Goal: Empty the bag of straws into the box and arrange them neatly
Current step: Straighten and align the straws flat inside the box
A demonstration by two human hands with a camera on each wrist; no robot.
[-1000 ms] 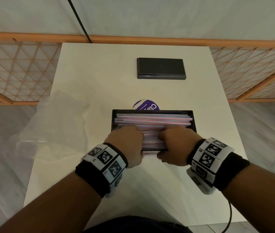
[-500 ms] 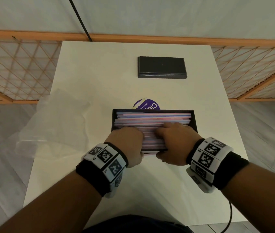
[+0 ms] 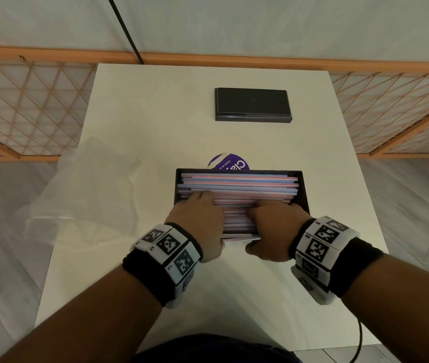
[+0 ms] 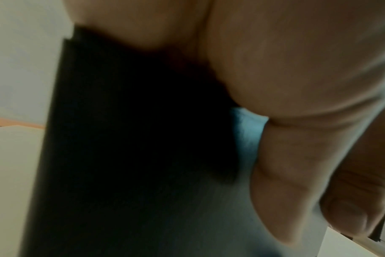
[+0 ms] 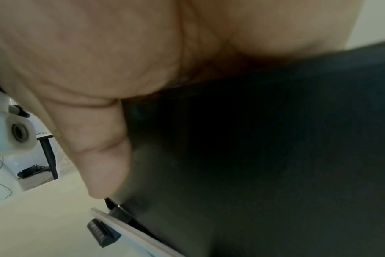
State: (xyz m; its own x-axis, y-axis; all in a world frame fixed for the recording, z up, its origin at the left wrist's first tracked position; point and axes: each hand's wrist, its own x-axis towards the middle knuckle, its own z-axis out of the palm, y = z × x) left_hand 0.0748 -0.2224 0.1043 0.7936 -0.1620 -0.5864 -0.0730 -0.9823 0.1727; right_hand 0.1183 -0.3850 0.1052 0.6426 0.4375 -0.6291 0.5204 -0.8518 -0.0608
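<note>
A black box (image 3: 303, 189) sits mid-table, filled with pink, blue and white straws (image 3: 239, 183) lying left to right. My left hand (image 3: 197, 213) lies on the straws at the box's near left, fingers stretched forward. At the near right, my right hand (image 3: 273, 221) rests on them with fingers pointing left. Both thumbs hang outside the near wall: left thumb (image 4: 286, 182) along the black wall (image 4: 132, 139), right thumb (image 5: 99, 147) beside the wall (image 5: 264, 156). One pale straw (image 5: 130, 229) lies outside, by the box's near bottom edge. The clear bag (image 3: 90, 189) lies crumpled to the left.
A black lid (image 3: 252, 104) lies at the back of the white table (image 3: 155, 113). A purple round label (image 3: 230, 162) peeks out behind the box. The bag overhangs the table's left edge. An orange lattice rail runs behind the table.
My left fingers have slid forward over the straws toward the box's left end. My right hand has shifted slightly right and nearer. The box has stayed put.
</note>
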